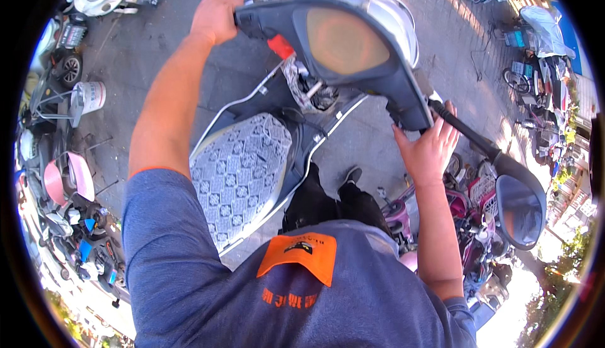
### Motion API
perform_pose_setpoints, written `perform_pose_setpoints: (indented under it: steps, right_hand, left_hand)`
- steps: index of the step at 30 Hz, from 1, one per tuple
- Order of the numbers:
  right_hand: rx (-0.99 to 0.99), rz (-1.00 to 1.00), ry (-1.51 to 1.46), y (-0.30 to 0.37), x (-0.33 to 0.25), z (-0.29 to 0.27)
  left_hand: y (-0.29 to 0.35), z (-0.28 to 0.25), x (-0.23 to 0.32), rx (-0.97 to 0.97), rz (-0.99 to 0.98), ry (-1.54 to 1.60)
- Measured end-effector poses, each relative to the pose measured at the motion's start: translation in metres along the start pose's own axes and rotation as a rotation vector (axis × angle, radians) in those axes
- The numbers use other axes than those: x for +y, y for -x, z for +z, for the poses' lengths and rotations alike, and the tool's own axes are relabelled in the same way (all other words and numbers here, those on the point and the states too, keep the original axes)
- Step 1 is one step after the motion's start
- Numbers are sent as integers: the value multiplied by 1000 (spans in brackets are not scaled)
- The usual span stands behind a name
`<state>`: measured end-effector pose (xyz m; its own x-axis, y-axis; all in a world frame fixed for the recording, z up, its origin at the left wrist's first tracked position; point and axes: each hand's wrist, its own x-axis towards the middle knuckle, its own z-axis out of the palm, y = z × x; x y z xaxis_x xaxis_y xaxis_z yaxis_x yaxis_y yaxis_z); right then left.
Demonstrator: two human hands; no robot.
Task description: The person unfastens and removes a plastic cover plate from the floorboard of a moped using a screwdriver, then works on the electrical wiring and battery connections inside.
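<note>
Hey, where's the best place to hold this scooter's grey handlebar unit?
Probably both outer ends, one hand each, from the person's side: the handlebar unit spans wide and narrows toward its ends, where the left hand and right hand are.

1 head-worn fisheye view, downward

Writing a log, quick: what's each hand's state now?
Left hand: closed on the scooter handlebar, left end.
Right hand: at its right end; whether gripping cannot be told.
</note>
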<state>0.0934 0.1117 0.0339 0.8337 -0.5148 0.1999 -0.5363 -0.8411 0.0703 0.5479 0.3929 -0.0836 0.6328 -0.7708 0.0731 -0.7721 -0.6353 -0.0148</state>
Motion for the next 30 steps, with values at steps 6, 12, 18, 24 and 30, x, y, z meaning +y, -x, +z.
perform_pose_setpoints:
  steps: [6, 12, 18, 24, 30]
  right_hand:
    - [-112, 39, 128, 1, 3, 1]
    - [-89, 3, 120, -2, 6, 1]
    - [-48, -8, 79, -3, 5, 2]
    - [-56, -32, 55, -6, 7, 2]
    - [-66, -48, 62, -6, 4, -2]
  left_hand:
    - [-6, -23, 13, -79, 26, -33]
    - [-6, 1, 3, -8, 62, -62]
    - [1, -10, 16, -48, -3, -48]
    - [25, 10, 18, 144, -214, 234]
    - [80, 31, 85, 502, -336, 277]
